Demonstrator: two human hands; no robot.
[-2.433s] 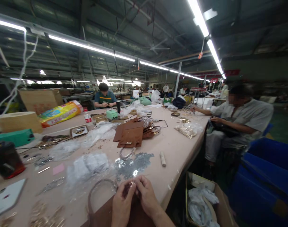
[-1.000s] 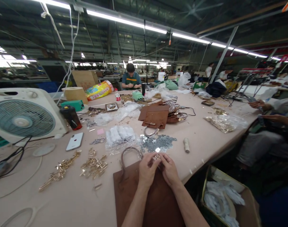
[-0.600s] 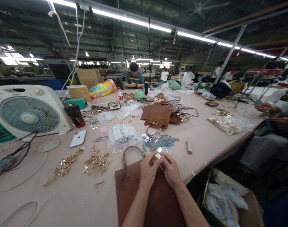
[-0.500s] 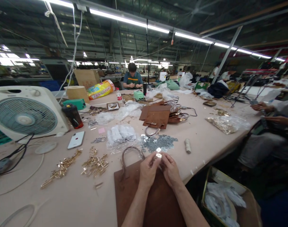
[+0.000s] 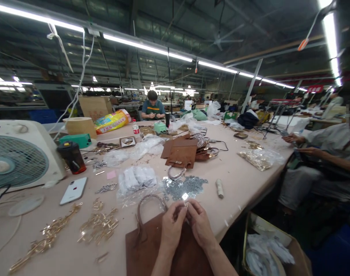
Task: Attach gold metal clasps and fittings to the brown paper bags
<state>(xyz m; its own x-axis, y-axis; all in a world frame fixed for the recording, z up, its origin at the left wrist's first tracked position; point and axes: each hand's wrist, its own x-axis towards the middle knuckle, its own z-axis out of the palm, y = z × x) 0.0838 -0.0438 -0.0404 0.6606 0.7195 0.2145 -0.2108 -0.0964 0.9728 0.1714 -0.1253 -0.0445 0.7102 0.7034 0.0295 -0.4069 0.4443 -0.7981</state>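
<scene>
My left hand and my right hand meet above a brown leather handbag, fingertips pinched together. Between them is a small shiny metal plate, mostly covered by the fingers. The handbag lies flat under both wrists, its rolled handle curving away from me. Just past my fingertips another bright square plate shows at the near edge of a pile of grey metal plates.
Gold-coloured hardware pieces lie to the left, near a phone, tumbler and fan. More brown bag parts are stacked ahead. A thread spool lies right; a box stands below. Co-workers sit ahead and right.
The view has turned right and tilted up, so the table's contents appear further left and mostly lower. My fingers now cover more of the held plate.
</scene>
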